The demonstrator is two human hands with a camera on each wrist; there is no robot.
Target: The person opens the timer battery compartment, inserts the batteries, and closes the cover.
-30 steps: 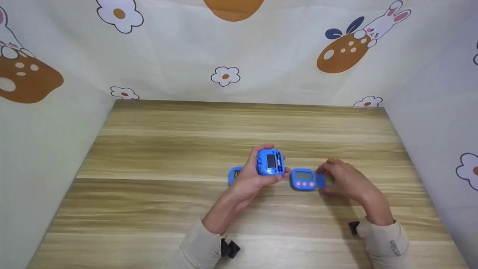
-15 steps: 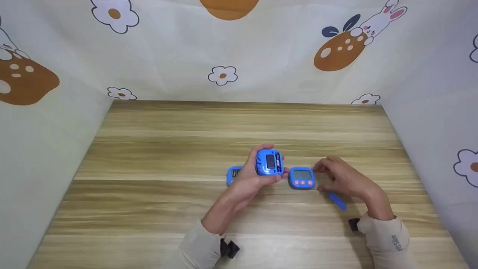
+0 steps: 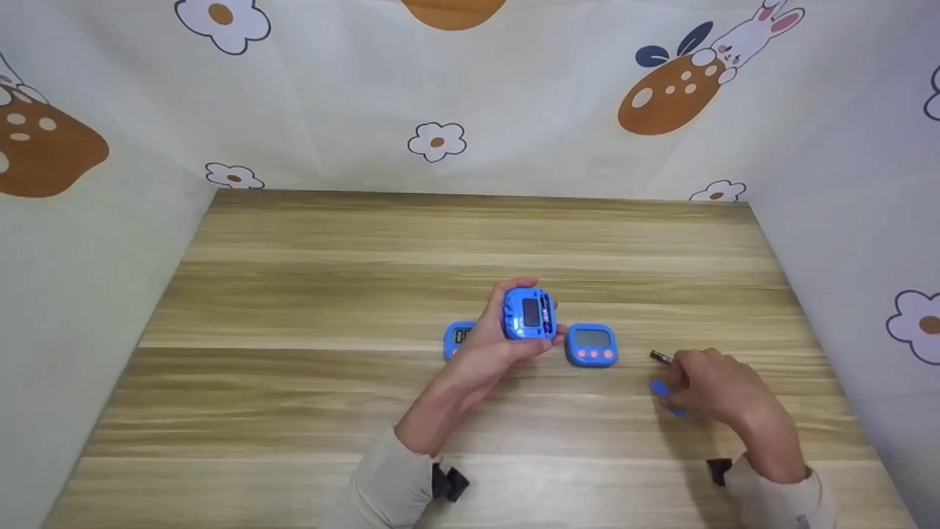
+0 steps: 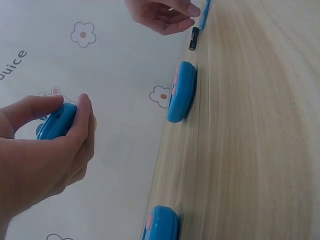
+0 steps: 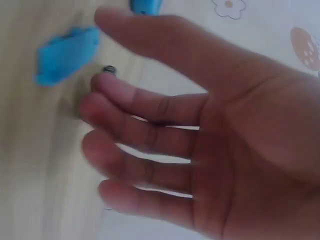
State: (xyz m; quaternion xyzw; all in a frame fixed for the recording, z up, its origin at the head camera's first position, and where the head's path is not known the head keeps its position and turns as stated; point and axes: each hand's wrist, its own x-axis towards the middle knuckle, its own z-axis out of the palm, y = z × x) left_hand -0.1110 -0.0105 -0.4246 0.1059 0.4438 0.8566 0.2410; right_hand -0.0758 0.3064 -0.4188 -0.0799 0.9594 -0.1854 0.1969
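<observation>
My left hand (image 3: 493,334) grips a blue digital timer (image 3: 520,314) by its edges, raised off the table with its back up. Its narrow battery slot is uncovered, and a battery (image 3: 546,314) lies in it. Right of centre, my right hand (image 3: 723,386) hovers low over a small blue battery cover (image 3: 659,387), thumb and loosely bent fingers apart. Nothing sits between them in the right wrist view, where the cover (image 5: 67,56) lies beyond the fingertips. A loose dark battery (image 3: 660,357) rests on the table close by that hand, also visible in the left wrist view.
A second blue timer (image 3: 592,345) with pink buttons and a blank screen lies face up between the hands. Partly hidden behind my left hand is another blue timer (image 3: 457,339) showing digits. Patterned cloth (image 3: 330,95) walls in the wooden table (image 3: 330,279).
The right hand first held the blue cover beside the middle timer, then let it drop onto the table. It has since moved right and nearer, over the cover. The loose battery now shows.
</observation>
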